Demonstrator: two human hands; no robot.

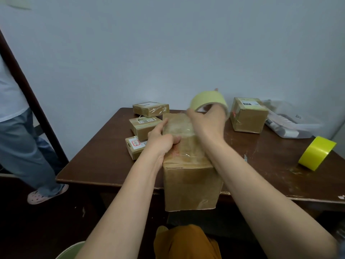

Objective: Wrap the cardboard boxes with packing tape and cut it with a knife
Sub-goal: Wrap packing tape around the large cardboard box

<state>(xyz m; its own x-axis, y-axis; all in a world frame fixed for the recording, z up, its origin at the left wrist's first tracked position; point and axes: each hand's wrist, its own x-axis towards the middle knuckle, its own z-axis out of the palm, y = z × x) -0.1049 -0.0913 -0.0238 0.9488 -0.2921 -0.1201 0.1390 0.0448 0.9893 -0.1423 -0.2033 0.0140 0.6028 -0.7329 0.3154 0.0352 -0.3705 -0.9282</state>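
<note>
A large cardboard box (pixel 190 184) stands at the table's front edge and overhangs it, with clear tape across its top. My left hand (pixel 160 137) grips the box's top left edge, thumb pressing on the taped top. My right hand (pixel 207 120) holds a pale yellow tape roll (pixel 207 99) above the box's far end, fingers through its core. A small knife (pixel 245 158) lies on the table just right of my right forearm.
Three small taped boxes (pixel 143 126) sit left of the big box; another box (pixel 248 114) stands at back right. A bright yellow tape roll (pixel 317 153) lies at right, beside a clear plastic bag (pixel 291 122). A person (pixel 20 137) stands at left. The brown table (pixel 97 159) meets a wall.
</note>
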